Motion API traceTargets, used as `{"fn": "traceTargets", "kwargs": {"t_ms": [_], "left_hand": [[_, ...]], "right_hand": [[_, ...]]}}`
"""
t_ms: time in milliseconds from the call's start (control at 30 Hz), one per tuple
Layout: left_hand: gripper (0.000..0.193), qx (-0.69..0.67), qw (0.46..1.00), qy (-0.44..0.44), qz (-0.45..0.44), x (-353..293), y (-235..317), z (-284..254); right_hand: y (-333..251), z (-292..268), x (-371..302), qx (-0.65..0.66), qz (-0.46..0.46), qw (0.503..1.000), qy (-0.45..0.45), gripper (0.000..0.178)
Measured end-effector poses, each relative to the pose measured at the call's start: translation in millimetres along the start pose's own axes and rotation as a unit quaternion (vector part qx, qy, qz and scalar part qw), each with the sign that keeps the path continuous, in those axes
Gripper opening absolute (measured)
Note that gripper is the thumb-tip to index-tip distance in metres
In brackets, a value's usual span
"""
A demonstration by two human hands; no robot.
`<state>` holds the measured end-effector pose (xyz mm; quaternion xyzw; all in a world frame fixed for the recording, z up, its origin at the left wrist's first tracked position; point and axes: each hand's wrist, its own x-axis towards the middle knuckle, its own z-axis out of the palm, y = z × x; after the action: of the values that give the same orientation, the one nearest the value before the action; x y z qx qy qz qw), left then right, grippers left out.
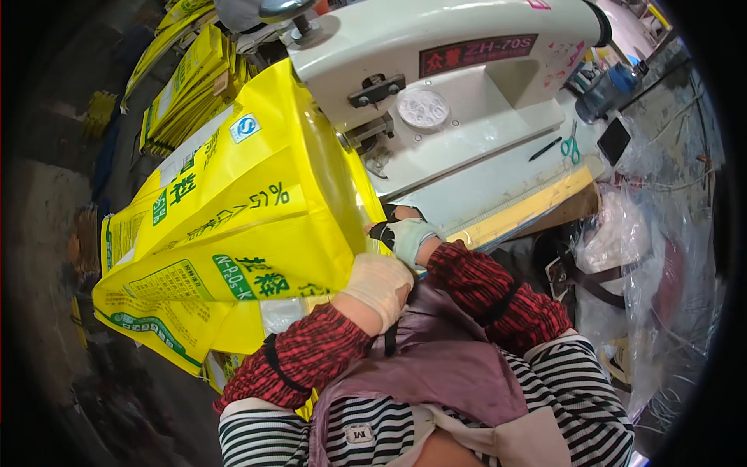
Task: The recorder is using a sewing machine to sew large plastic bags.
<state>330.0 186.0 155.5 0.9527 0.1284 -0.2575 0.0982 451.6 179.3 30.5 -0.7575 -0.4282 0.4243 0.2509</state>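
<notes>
A big yellow woven sack (233, 210) with green print lies across the bed of a white industrial sewing machine (459, 86), its edge under the needle head. My left hand (379, 282), in a pale glove, grips the sack's near edge. My right hand (405, 233), in a light glove with dark fingertips, presses the same edge close to the machine bed. Both forearms wear red and black patterned sleeve covers.
A pile of more yellow sacks (191, 86) sits at the back left. Scissors (571, 146), a pen (545, 148) and a dark phone (613, 140) lie on the machine table at right. Clear plastic sheeting (661, 257) hangs on the right.
</notes>
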Motion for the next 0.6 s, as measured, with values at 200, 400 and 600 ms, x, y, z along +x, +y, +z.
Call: {"fn": "traceTargets", "kwargs": {"t_ms": [200, 400, 600], "left_hand": [[0.028, -0.007, 0.991, 0.109, -0.080, 24, -63, -1], [0.026, -0.037, 0.952, 0.208, -0.221, 44, -144, 27], [0.039, 0.058, 0.958, 0.248, -0.129, 57, -86, 86]], "right_hand": [[-4, -11, -2, 0.024, -0.276, 0.960, 0.028, 0.029], [-39, -20, -18, 0.242, -0.074, 0.965, -0.076, 0.018], [-101, -20, -9, 0.200, -0.305, 0.928, 0.081, 0.047]]}}
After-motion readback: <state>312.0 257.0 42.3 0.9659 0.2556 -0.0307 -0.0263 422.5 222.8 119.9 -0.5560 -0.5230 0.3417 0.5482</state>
